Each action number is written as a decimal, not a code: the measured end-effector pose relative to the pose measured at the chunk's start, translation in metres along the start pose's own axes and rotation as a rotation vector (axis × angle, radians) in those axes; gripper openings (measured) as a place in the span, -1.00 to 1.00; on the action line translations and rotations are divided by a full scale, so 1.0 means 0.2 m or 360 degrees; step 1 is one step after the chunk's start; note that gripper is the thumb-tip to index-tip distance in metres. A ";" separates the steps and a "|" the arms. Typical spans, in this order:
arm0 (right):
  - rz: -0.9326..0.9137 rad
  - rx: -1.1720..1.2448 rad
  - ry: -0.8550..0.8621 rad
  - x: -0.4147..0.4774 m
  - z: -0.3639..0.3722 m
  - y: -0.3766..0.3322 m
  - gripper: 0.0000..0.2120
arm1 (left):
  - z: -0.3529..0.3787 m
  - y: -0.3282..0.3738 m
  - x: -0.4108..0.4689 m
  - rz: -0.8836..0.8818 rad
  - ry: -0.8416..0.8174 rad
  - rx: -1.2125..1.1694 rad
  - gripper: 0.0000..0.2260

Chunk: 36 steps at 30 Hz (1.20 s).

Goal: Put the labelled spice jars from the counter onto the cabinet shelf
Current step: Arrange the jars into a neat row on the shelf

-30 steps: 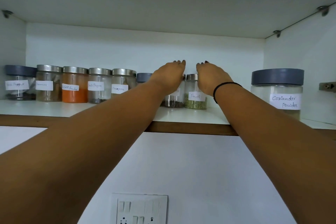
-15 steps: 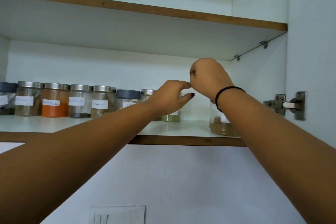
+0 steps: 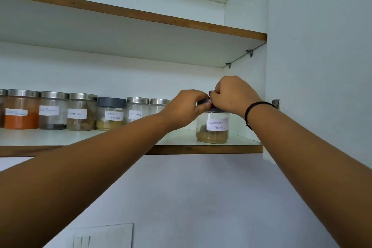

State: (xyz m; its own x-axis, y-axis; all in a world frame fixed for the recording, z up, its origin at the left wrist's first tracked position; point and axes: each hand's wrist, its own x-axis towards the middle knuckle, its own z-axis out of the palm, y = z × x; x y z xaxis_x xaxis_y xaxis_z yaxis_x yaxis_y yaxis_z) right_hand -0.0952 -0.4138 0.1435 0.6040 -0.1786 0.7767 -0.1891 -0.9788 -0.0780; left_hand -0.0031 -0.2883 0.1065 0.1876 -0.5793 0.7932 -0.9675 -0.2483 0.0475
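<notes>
1. The coriander jar [image 3: 213, 130] stood upright on the shelf [image 3: 80, 139], near the right cabinet wall [image 3: 253, 70] and apart from the other jars to its left.
2. The left hand [image 3: 186, 106] gripped the left edge of the jar's dark lid [image 3: 203, 102], fingers curled round the rim.
3. The right hand [image 3: 233, 94] covered the top and right side of the lid, fingers curled down onto it. The fingertips of the two hands almost met.
4. Done: a row already stood on the shelf with labels facing out, including the orange powder jar [image 3: 21, 115], pepper jar [image 3: 52, 113], garam masala jar [image 3: 111, 116] and cloves jar [image 3: 136, 111].
5. Left, by judgement: final positioning and release of the coriander jar.
6. The counter was out of view, so whether more jars waited there could not be told.
</notes>
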 end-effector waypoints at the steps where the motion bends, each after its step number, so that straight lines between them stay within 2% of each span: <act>1: -0.0009 0.0037 -0.0003 0.00 0.01 0.01 -0.64 | 0.00 0.00 0.01 0.0000 0.0002 0.0024 -0.82; 9: -0.0046 0.0240 -0.0118 0.05 0.11 0.01 -0.61 | -0.04 -0.12 0.07 -0.0152 -0.0018 -0.0031 -0.82; 13: -0.0015 0.0347 -0.0130 0.08 0.20 0.01 -0.60 | -0.04 -0.21 0.13 -0.0266 -0.0125 -0.0002 -0.80; 36: 0.0037 0.0108 -0.0191 0.40 0.65 -0.09 -0.72 | 0.02 -0.62 0.31 -0.0326 -0.0348 0.0323 -0.80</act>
State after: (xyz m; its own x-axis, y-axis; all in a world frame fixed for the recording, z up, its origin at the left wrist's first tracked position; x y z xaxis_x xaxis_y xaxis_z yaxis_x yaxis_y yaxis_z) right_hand 0.0572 -0.4244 0.1261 0.6889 -0.2081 0.6944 -0.1539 -0.9781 -0.1405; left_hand 0.1286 -0.2971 0.1472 0.4272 -0.6484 0.6301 -0.8568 -0.5129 0.0530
